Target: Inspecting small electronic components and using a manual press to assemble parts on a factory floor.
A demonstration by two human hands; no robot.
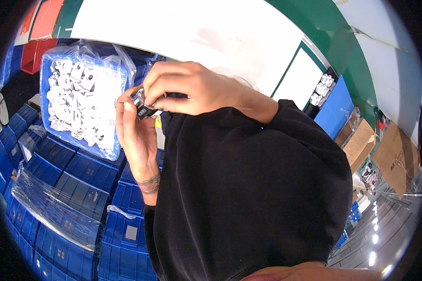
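My left hand is raised, thumb and fingers closed around a small black and silver part with a shiny metal top. My right hand reaches across from the right, its bent fingers pinching the same part from above. The fingers cover much of the part, so its exact kind does not show. Just left of my hands is a blue bin lined with clear plastic. It holds a heap of small whitish metal fittings.
A white tabletop with a green surround lies ahead. Stacked blue crates, partly wrapped in film, fill the lower left. To the right are a tilted blue panel, a row of whitish parts and cardboard boxes.
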